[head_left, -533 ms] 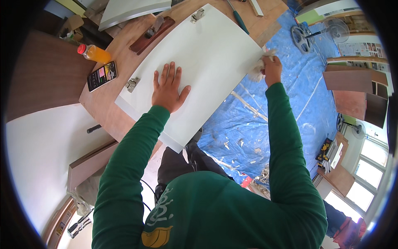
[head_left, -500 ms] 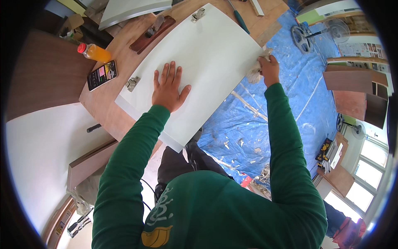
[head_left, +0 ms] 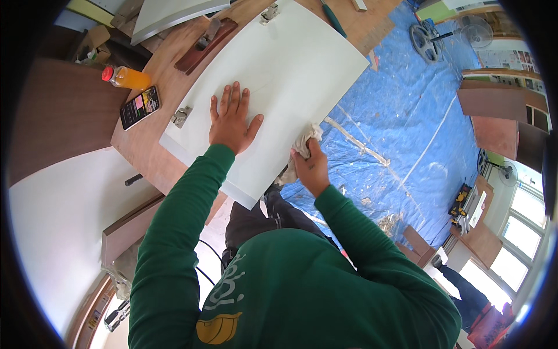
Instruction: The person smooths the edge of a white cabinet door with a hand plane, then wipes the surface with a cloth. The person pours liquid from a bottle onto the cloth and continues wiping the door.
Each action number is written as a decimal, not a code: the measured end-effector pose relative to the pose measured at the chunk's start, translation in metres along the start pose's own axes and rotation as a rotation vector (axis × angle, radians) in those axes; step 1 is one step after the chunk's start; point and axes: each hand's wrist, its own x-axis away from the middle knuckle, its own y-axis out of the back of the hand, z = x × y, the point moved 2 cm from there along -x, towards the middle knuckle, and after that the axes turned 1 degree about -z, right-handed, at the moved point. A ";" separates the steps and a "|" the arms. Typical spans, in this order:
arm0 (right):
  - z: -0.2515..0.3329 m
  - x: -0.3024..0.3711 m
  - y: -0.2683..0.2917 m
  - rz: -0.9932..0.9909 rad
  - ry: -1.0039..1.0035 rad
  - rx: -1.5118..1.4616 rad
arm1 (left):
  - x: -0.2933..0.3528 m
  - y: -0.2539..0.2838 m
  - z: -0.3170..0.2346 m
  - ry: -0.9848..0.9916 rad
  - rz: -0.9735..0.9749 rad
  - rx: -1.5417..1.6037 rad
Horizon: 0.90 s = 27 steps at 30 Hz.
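Observation:
A white cabinet door (head_left: 279,75) lies on the wooden workbench, with one metal hinge (head_left: 181,117) on its left edge and another hinge (head_left: 269,14) near its far end. My left hand (head_left: 231,121) rests flat on the door, fingers spread. In my right hand (head_left: 313,168) is a crumpled pale rag (head_left: 303,144), pressed against the door's right edge near its closer corner. Part of the rag is hidden by my fingers.
On the workbench (head_left: 136,152) lie a phone (head_left: 139,108), an orange drink bottle (head_left: 129,78), a hand plane (head_left: 206,44) and a green-handled tool (head_left: 334,22). A blue tarp (head_left: 401,116) covers the floor to the right. Another person's leg (head_left: 465,289) shows at lower right.
My right hand has moved with the rag along the door's right edge, from the far corner toward me. My left hand stays flat on the door.

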 end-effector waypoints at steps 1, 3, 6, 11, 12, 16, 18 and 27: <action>-0.014 -0.012 0.004 -0.016 0.045 0.009 | 0.000 0.000 0.000 0.000 0.003 0.001; -0.037 -0.073 0.025 -0.246 0.158 0.022 | -0.002 0.003 -0.001 -0.012 -0.013 -0.022; -0.020 -0.171 0.088 -0.257 0.047 -0.112 | -0.005 0.001 -0.002 -0.030 -0.031 -0.017; -0.005 -0.172 0.088 -0.319 -0.083 0.130 | -0.003 0.000 -0.002 -0.012 -0.010 -0.029; -0.016 -0.140 0.069 -0.306 0.028 0.163 | -0.003 0.000 -0.002 -0.008 -0.002 -0.036; -0.014 -0.073 0.032 -0.200 0.215 0.045 | 0.000 -0.002 0.000 0.013 0.019 -0.051; -0.026 -0.111 0.053 -0.203 0.186 0.121 | 0.000 -0.003 0.002 0.012 0.024 -0.054; -0.040 -0.123 0.060 -0.223 -0.053 0.129 | -0.006 -0.004 -0.002 -0.010 0.001 -0.055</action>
